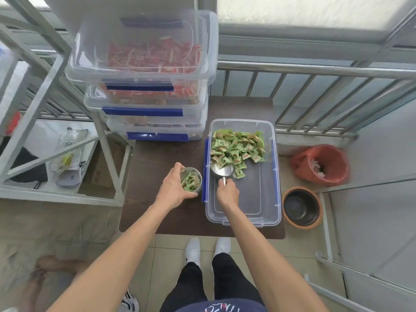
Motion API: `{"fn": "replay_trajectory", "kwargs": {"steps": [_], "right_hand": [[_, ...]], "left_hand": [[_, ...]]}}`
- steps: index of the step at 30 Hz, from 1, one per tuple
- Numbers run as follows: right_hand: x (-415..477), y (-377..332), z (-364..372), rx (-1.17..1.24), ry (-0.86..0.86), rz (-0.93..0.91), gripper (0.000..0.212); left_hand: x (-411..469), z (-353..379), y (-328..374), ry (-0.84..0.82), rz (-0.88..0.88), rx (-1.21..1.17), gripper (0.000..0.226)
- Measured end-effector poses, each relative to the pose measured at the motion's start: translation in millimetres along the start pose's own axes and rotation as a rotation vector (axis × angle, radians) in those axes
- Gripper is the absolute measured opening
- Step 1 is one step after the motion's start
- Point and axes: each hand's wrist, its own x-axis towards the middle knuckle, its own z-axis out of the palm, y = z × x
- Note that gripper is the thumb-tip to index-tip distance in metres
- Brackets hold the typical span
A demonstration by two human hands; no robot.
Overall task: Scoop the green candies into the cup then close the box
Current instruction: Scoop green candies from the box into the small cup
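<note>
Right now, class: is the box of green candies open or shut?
Open. The clear box has no lid on it, the green candies lie uncovered, and the right hand holds a metal scoop inside.

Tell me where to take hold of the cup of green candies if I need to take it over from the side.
Grip the cup around its clear round side wall, not the rim, since its open top is filled with green candies. It stands upright on the table, close beside the open box on its right, so come from the left, where the left hand already wraps it.
</note>
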Motion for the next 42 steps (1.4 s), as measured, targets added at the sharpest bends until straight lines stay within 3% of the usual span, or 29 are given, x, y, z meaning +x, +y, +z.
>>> {"fn": "replay_trajectory", "kwargs": {"steps": [9, 26, 33, 42], "right_hand": [[39, -9, -3, 0.114, -0.004, -0.003, 0.029], [-18, 11, -66, 0.106, 0.006, -0.301, 0.032], [-59, 16, -91, -0.116, -0.112, -0.395, 0.026], [-113, -7, -97, -0.487, -0.241, -0.390, 0.036]], "left_hand": [[0, -1, -1, -0.003, 0.003, 0.007, 0.082], [-6, 1, 0, 0.002, -0.025, -0.070, 0.082], [-12, 4, -7, 0.019, -0.018, -0.171, 0.084], [-11, 8, -18, -0.008, 0.039, -0.246, 0.085]]}}
